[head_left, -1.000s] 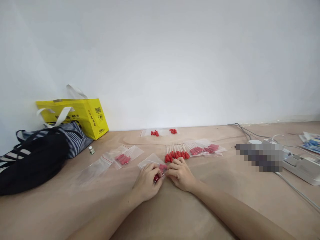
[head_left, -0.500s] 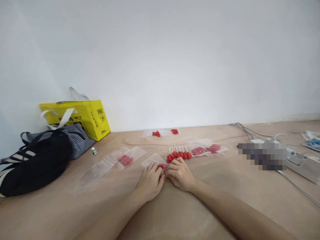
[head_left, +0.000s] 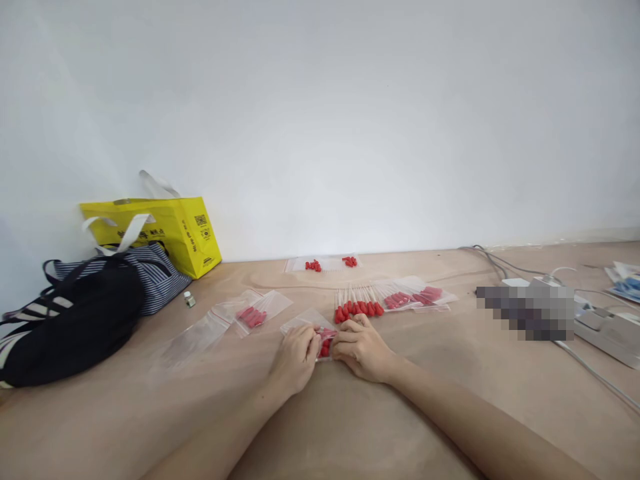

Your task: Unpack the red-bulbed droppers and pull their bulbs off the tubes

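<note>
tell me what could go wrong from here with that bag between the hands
The red pieces might spill if the clear bag is open; its closure can't be made out. The thin film could also crease or tear between the left hand and right hand. And the right hand is so close to the row of red-tipped sticks that it may nudge them out of line.

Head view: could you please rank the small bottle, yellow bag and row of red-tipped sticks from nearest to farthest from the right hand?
1. Red-tipped sticks, just beyond the right hand
2. Small bottle, left
3. Yellow bag, left, farther back
</note>
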### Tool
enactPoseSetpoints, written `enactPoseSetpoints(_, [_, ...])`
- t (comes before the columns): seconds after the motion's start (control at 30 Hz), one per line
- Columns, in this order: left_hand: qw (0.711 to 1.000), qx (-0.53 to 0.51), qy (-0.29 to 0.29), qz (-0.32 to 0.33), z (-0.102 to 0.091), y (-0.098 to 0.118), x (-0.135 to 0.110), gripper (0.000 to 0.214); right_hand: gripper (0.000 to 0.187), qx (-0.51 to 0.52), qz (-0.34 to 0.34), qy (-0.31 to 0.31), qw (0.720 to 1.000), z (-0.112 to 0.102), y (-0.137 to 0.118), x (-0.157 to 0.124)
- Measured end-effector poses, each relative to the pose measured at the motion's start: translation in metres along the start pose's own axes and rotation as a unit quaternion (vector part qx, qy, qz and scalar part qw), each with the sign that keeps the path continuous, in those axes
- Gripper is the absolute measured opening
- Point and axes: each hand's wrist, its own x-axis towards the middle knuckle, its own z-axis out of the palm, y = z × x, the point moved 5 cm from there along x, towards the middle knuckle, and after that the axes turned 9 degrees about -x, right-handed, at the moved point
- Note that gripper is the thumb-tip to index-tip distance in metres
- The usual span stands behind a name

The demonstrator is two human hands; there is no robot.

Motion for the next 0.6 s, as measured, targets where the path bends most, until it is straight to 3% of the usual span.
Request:
enactPoseSetpoints(0.13, [0.998, -0.020, -0.059, 0.015, -0.016, -0.010, -0.003, 0.022, 0.016, 0.009, 0.044, -0.029, 0.999, -0.006, 0.008, -0.008])
enactPoseSetpoints(0.23, [0.995, -0.014, -0.096, 0.020, -0.023, -0.023, -0.009, 0.031, 0.018, 0.014, 0.108, -0.043, 0.993, -0.007, 0.013, -0.010])
enactPoseSetpoints(0.4, [0.995, -0.003, -0.096, 0.028, -0.025, -0.028, -0.016, 0.033, 0.020, 0.035, 0.175, -0.055, 0.982, -0.003, 0.016, -0.009])
enactPoseSetpoints(0.6, [0.997, -0.001, -0.079, 0.018, -0.025, -0.025, -0.015, 0.029, 0.047, 0.126, 0.188, -0.089, 0.970, 0.001, 0.022, -0.010])
